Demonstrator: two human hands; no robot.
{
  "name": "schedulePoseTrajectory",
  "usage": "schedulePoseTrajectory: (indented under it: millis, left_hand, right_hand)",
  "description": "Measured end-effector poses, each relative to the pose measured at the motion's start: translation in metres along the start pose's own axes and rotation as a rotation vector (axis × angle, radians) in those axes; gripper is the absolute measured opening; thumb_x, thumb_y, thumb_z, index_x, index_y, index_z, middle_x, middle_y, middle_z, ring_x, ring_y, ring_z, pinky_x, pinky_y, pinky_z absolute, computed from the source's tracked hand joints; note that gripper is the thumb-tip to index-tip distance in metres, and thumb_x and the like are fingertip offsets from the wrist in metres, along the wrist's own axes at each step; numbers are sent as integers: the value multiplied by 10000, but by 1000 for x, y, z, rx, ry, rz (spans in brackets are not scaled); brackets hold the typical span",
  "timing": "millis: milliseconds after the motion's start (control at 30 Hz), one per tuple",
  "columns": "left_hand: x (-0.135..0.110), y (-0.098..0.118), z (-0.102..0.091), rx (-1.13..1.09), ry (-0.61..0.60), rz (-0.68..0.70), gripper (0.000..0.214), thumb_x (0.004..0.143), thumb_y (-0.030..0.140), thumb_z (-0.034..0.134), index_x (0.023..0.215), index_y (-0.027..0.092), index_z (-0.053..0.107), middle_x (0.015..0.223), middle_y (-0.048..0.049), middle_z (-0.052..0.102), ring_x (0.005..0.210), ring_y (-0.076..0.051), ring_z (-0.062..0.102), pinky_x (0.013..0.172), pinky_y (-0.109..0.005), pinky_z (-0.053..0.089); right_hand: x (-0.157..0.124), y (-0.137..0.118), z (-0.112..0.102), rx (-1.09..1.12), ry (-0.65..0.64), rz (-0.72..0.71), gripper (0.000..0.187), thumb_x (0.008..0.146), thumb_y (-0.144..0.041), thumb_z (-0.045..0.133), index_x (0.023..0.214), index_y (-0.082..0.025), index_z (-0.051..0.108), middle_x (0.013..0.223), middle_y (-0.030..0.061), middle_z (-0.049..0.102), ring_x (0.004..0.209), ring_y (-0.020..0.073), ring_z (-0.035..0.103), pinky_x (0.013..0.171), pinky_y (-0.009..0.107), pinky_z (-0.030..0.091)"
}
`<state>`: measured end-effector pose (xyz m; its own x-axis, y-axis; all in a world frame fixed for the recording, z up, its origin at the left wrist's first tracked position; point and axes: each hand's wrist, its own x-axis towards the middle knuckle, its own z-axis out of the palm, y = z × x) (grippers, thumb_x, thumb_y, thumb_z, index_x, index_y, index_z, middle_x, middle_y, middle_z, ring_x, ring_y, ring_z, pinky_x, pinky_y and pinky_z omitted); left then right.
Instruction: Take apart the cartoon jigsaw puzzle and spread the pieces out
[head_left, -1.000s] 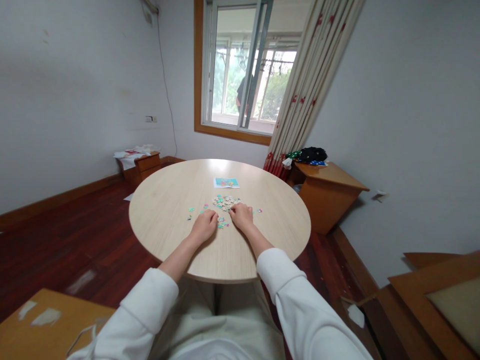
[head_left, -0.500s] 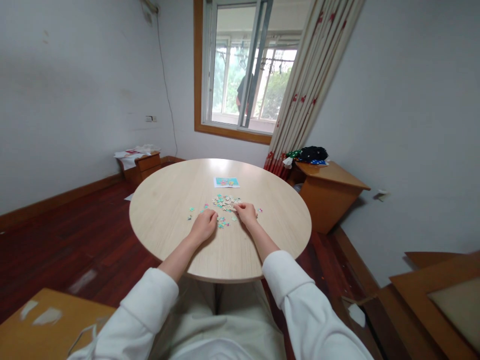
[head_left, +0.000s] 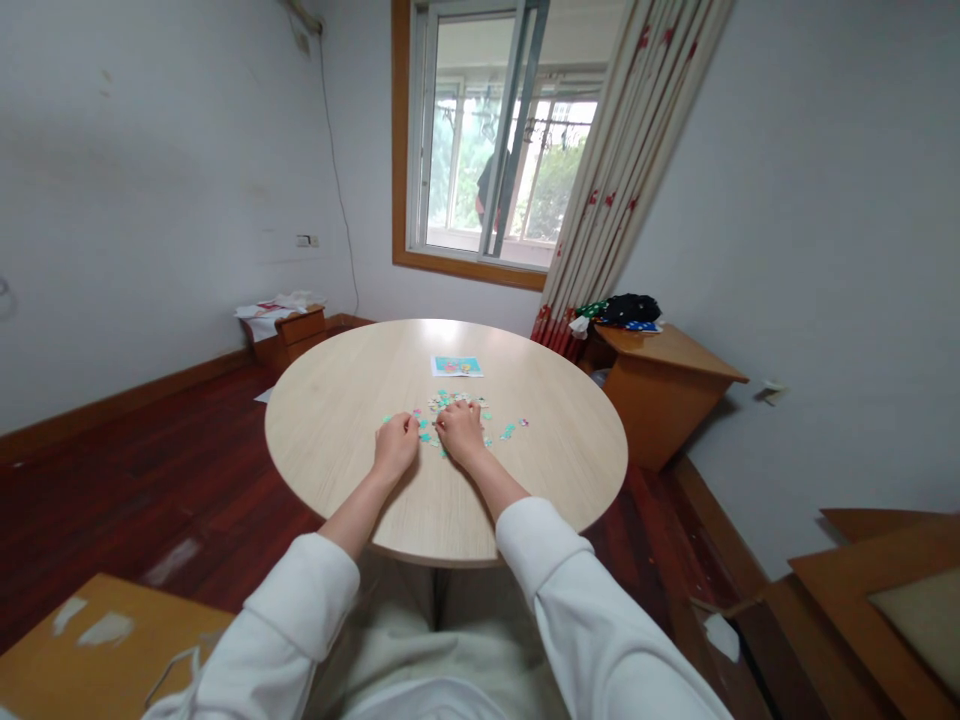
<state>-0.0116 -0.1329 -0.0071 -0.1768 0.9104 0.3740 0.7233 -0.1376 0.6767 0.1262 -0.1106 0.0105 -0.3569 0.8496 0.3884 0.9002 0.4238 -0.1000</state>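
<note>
Small jigsaw puzzle pieces [head_left: 436, 401], some pale and some turquoise, lie in a loose pile around the middle of the round table [head_left: 322, 400]. My right hand [head_left: 463, 430] rests over the near part of the pile, fingers bent down and drawn together; what they pinch is too small to make out. Just left of the pile is my left hand [head_left: 396, 445], closed, thumb against the curled fingers, its contents hidden. A few turquoise pieces [head_left: 508, 431] lie right of my right hand. Beyond the pile lies a flat picture card [head_left: 457, 367], mostly turquoise.
A wooden cabinet [head_left: 667, 390] with dark and patterned cloth [head_left: 630, 310] on top stands beyond the table's right edge. Papers cover a small cabinet [head_left: 289, 330] at the back left. A wooden surface [head_left: 112, 640] is at lower left. Behind is a window [head_left: 472, 150] with a curtain [head_left: 607, 190].
My right hand has moved left, from the pile's right side to over its near part. My left hand has shifted slightly left. Turquoise pieces at the right now show uncovered.
</note>
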Motion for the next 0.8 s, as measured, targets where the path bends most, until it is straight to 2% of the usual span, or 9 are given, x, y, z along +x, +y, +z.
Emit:
schedulePoseTrajectory:
  millis: [100,267,333,500,633,800]
  left_hand:
    - [0,2,1,-8,6,-1,322,866,276,367,695,182,622,769,-68,679,754,-178,583,694,-270,379]
    - [0,3,3,-25,6,-15,325,864,271,367,705,174,633,785,-72,683,752,-172,583,700,-264,378]
    - [0,2,3,-35,7,-12,324,860,270,370,699,173,634,774,-73,680,740,-173,581,692,-264,377]
    - [1,1,3,-56,18,-9,316,854,269,376,685,175,627,749,-63,671,721,-170,572,672,-262,373]
    - [1,1,4,-75,21,-11,326,855,279,371,676,173,622,703,-49,651,696,-167,562,659,-262,369]
    - [1,-1,6,-90,25,-3,310,842,272,386,669,176,624,725,-55,660,720,-173,569,683,-269,377]
  right_hand:
    - [2,-2,-2,-58,-52,-34,227,893,-204,480,916,-185,705,1002,106,680,1042,247,471,931,417,220]
    - [4,0,-5,-46,-108,-26,260,897,-197,461,860,-179,718,992,109,688,1024,238,491,896,396,242]
    - [3,5,-4,13,-94,20,252,901,-239,475,850,-189,716,998,93,690,1036,227,497,893,377,245]
    - [-3,28,4,151,18,278,274,926,-240,429,957,-218,700,1042,67,676,1016,190,528,858,327,265]
    - [-5,44,11,166,21,325,279,914,-220,437,1052,-235,678,1113,64,653,1055,201,511,860,328,263]
    - [-1,46,10,175,-4,331,315,908,-204,412,1090,-240,667,1144,72,635,1079,208,497,867,338,264]
